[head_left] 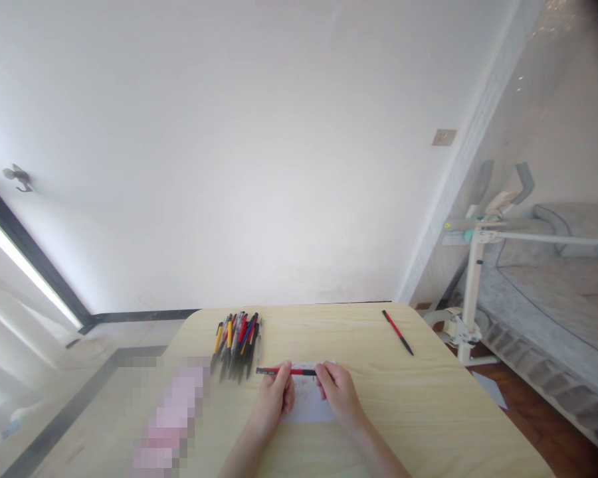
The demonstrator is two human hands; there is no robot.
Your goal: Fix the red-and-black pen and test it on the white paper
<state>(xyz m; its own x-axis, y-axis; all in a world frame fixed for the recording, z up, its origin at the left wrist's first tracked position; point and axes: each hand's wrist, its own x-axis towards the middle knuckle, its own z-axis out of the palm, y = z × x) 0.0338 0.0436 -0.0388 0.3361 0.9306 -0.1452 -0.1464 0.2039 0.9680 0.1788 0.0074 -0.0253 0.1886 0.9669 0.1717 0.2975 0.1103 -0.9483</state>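
At a pale wooden table point(428, 411), a person's left hand point(275, 390) and right hand point(337, 388) grip a red-and-black pen point(296, 372) between them, holding it crosswise above a marked white sheet point(306, 405). A cluster of assorted pens point(236, 338) lies beyond the left hand; a lone second pen point(397, 332) rests well apart, at far right.

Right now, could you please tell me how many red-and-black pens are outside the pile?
2: the held pen, between left hand and right hand; the other pen, on the table, far right.
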